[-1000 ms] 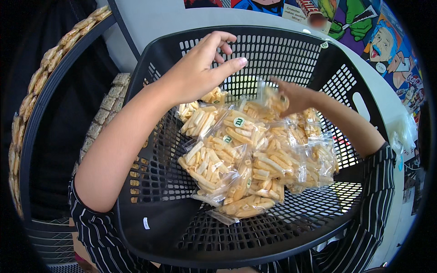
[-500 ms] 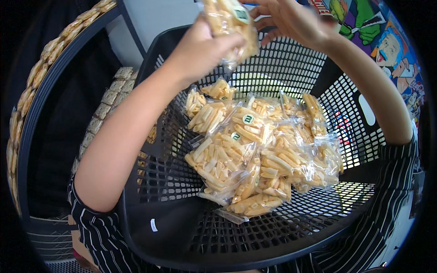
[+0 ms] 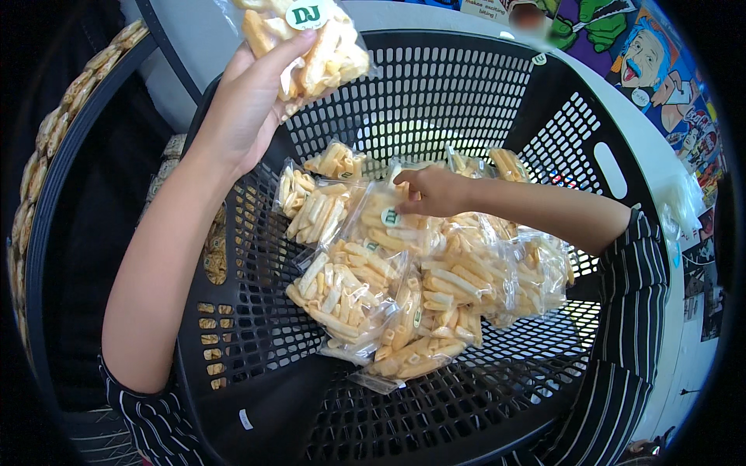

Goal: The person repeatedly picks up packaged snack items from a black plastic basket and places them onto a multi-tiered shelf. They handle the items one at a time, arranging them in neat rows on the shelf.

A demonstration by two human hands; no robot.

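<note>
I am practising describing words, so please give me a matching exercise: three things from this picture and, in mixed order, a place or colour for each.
1. left hand
2. right hand
3. basket

a. black, with a mesh of holes
b. raised, holding a clear snack bag
c. down on the pile of snack bags

Pairs: 1-b, 2-c, 3-a

We see bright, even daylight on the snack bags (image 3: 404,287), with some glare on the plastic. The basket (image 3: 482,93) bends strongly near the rim, where corners turn black.
</note>
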